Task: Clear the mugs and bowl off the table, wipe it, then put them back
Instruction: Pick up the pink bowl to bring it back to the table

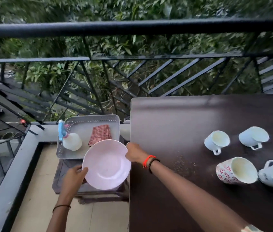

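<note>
Holds the pink bowl [106, 164] in both hands just off the table's [166, 123] left edge, over the near right corner of a grey tray [89, 120]: left hand [73, 176] curled round the near-left rim, right hand [135, 153] pinching the far-right rim. Toward the table's right edge, well apart from the bowl, a floral mug [233, 171] and three white mugs [217, 141]; between, scattered crumbs [182, 164]. On the tray, a spray bottle [71, 141] and checked cloth [100, 133].

Both my arms reach forward and to the left. My left hand [75, 174] grips the bowl [106, 164] at its near-left rim, thumb over the edge. My right hand [135, 153] holds the opposite rim, fingers curled.
</note>
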The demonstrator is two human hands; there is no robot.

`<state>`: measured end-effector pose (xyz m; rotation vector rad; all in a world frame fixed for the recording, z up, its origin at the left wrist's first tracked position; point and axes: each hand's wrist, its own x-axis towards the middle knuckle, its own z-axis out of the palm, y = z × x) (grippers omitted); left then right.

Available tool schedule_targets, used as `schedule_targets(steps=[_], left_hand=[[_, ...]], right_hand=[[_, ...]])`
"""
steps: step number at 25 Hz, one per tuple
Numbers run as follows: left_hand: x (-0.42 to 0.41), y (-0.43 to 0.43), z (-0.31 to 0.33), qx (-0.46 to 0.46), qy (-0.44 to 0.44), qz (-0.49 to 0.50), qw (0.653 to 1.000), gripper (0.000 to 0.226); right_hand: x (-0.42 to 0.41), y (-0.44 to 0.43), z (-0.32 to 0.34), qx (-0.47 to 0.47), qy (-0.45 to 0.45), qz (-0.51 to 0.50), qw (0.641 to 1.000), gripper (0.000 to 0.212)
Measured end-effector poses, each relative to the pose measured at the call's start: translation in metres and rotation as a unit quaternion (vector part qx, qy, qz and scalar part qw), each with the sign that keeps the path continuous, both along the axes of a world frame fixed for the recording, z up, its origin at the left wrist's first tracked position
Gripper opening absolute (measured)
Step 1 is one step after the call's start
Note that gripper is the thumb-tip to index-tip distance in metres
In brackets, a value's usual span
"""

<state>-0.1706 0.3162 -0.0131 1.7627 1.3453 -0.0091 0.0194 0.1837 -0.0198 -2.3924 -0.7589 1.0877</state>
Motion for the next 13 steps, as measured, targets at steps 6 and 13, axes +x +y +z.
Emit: schedule_targets(steps=[6, 13], left_hand=[[0.088, -0.059, 0.063, -0.005, -0.056, -0.052, 0.997, 0.014], [0.219, -0.219, 0.098, -0.078, -0.122, -0.138, 0.98, 0.016]], right_hand=[[0.068, -0.108, 0.064, 0.106, -0.012, -0.093, 0.99, 0.018], [0.154, -0.307, 0.102, 0.15, -0.049, -0.27, 0.95, 0.023]])
